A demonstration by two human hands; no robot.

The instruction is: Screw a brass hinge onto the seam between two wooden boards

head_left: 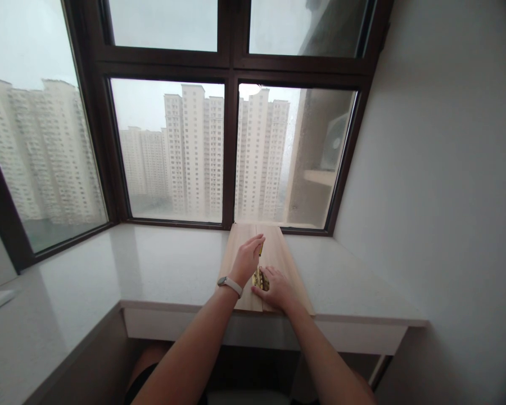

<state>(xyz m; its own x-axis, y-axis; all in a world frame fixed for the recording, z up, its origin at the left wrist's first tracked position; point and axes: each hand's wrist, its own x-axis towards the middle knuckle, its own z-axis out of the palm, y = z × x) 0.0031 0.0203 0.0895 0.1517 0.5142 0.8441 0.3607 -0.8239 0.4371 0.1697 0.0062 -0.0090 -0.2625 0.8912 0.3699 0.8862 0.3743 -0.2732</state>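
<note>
Yellow-black item (260, 279), too small to ID, is on the wood board (278, 247); R hand (275, 286) has a part-closed grip round it, thumb & fingers on opp. sides. L hand (247, 256), just beyond, bends its fingers round a small yellow piece (261, 249); exact gap unclear. Board's on the white bench (185, 253). Risk: no clamp visible, so an uneven push could skid board.

On my feed I see a mottled yellow-and-black item (260, 279), a pale tan board (274, 244), a whitish surface (172, 259), dark brown window frames (229, 152) and an off-white wristband (233, 286).
</note>
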